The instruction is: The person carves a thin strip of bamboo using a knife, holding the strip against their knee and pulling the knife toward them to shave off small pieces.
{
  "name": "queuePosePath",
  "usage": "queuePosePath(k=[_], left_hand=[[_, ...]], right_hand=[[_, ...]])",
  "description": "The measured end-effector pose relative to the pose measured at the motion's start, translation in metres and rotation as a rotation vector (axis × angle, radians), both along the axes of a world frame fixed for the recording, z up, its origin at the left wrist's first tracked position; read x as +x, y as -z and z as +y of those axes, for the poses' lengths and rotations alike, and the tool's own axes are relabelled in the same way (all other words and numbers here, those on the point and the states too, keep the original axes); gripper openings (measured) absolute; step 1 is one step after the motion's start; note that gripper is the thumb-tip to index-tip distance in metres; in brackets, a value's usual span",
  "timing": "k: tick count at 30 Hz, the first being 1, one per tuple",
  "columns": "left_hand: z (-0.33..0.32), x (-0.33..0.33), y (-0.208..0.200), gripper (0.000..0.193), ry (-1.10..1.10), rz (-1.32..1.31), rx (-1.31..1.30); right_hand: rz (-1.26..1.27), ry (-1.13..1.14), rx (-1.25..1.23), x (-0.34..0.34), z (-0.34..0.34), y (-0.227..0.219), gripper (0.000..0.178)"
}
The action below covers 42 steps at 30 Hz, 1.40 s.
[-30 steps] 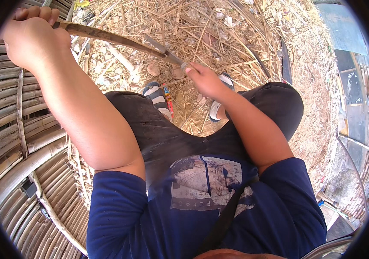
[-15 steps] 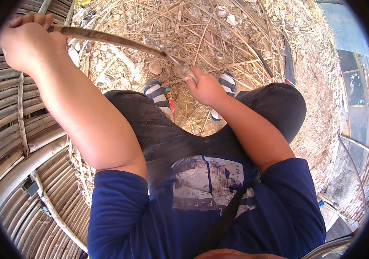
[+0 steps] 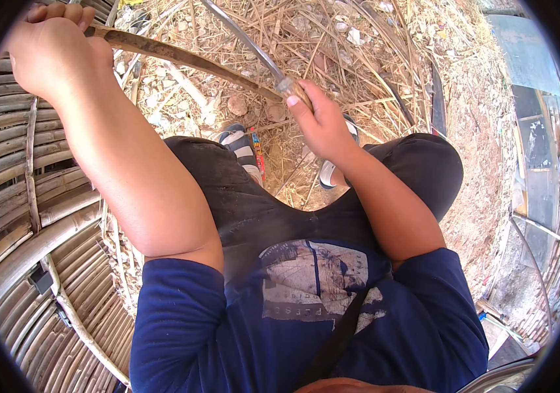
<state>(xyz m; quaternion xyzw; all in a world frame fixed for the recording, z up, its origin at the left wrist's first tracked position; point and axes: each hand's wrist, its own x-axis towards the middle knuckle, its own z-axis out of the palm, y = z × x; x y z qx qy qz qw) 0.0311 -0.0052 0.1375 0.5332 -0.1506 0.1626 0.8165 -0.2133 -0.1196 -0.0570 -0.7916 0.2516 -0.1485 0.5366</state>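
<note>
My left hand (image 3: 60, 56), raised at the upper left, is closed around one end of a long, slightly bent bamboo strip (image 3: 185, 59). From there the strip slants down to the right, and its other end lies beside the knife's handle. My right hand (image 3: 324, 121) grips the light brown handle of a knife (image 3: 246, 40). Its narrow grey blade points up and to the left, above the strip. Whether blade and strip touch, I cannot tell.
Straw, split stalks and stones cover the ground (image 3: 332, 59) ahead. A bamboo slat wall (image 3: 4, 144) curves along my left. My sandalled feet (image 3: 244, 147) are under the knife, a red wrapper (image 3: 257, 154) beside one. Grey sheets (image 3: 535, 131) stand at the right.
The knife has risen, its blade swinging upward from the strip's far end. My right hand has moved slightly right; my left hand and the strip have shifted a little right.
</note>
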Motion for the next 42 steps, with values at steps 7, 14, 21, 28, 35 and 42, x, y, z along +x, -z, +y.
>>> queuePosePath(k=[7,14,21,28,35,42], left_hand=[[0.005,0.008,0.003,0.030,-0.101,0.037,0.058],[0.008,0.009,0.004,0.040,-0.053,0.044,0.030],[0.005,0.010,0.007,0.048,-0.078,-0.007,0.161],[0.011,0.014,0.008,0.037,-0.091,0.082,-0.005],[0.011,0.018,0.009,0.037,-0.033,0.028,0.039],[0.009,0.013,0.010,0.056,-0.193,0.102,0.080]], right_hand=[[0.530,-0.087,-0.154,-0.007,0.003,0.070,0.052],[0.384,-0.052,0.140,0.002,-0.011,0.028,0.052],[0.312,-0.040,0.046,-0.010,-0.004,0.055,0.056],[0.471,0.000,0.179,-0.002,-0.009,0.071,0.056],[0.116,0.029,0.165,0.002,-0.004,0.024,0.059],[0.612,-0.107,-0.151,-0.011,0.006,0.061,0.056]])
